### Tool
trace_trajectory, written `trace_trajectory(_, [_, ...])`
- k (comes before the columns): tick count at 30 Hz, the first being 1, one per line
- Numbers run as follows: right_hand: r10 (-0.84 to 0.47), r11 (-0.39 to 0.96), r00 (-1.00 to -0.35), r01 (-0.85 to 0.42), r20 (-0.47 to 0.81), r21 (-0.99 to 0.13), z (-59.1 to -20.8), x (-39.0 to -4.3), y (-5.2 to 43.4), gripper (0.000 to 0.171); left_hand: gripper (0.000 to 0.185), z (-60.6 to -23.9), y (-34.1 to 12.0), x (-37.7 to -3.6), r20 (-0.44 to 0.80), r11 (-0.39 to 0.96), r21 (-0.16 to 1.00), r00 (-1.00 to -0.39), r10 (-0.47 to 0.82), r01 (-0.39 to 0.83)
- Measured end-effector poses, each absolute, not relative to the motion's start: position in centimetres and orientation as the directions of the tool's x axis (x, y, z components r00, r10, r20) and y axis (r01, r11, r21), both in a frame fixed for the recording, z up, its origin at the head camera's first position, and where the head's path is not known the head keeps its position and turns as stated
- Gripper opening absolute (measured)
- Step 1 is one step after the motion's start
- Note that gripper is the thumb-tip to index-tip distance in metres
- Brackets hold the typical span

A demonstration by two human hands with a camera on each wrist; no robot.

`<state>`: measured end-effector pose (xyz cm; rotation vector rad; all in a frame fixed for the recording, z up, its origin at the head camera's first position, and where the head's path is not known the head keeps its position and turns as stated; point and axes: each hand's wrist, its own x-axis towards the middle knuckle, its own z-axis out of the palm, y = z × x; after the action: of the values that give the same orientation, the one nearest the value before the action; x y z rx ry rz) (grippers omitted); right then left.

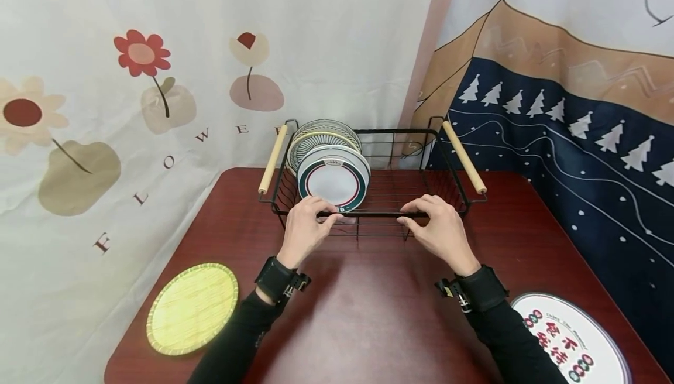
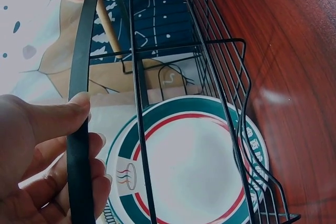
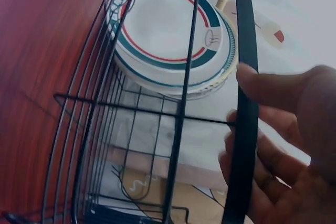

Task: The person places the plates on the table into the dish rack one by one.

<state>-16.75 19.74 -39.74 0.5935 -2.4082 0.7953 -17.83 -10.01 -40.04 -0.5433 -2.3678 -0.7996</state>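
A black wire dish rack (image 1: 374, 215) with two wooden handles (image 1: 464, 157) stands toward the back of the table. Several plates lean upright in its left part; the front one is a white plate (image 1: 333, 185) with a green band and a red ring. My left hand (image 1: 306, 225) grips the rack's flat front rim near the plates, thumb on the near side and fingers behind, as the left wrist view shows. Farther right along that same rim (image 3: 245, 98), my right hand (image 1: 441, 230) holds on with thumb and fingers on opposite sides.
A round yellow woven mat (image 1: 192, 309) lies at the table's left. At the front right lies a white round plate (image 1: 571, 337) with red lettering, partly behind the right sleeve. Patterned curtains (image 1: 558, 109) hang close behind and beside the table (image 1: 363, 314).
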Motion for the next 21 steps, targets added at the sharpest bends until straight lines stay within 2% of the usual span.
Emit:
trace_trajectory(6, [-0.318, 0.685, -0.794, -0.570, 0.518, -0.453, -38.8, -16.6, 21.3, 0.041, 0.012, -40.2, -10.0, -17.9, 0.628, 0.742, 0.416, -0.756, 0.184, 0.526])
trace_trajectory(11, [-0.360, 0.700, -0.829, -0.544, 0.428, -0.463, -37.7, -16.4, 23.1, 0.049, 0.012, -40.3, -10.0, -18.0, 0.626, 0.740, 0.421, -0.759, 0.181, 0.524])
trace_trajectory(16, [-0.373, 0.691, -0.877, -0.481, 0.304, -0.540, -36.4, -16.0, 25.1, 0.058, 0.012, -40.2, -10.1, -18.0, 0.621, 0.742, 0.424, -0.763, 0.179, 0.519])
trace_trajectory(21, [-0.394, 0.682, -0.890, -0.451, 0.230, -0.576, -35.6, -15.4, 26.7, 0.062, 0.011, -40.3, -10.0, -17.9, 0.632, 0.737, 0.420, -0.754, 0.182, 0.530])
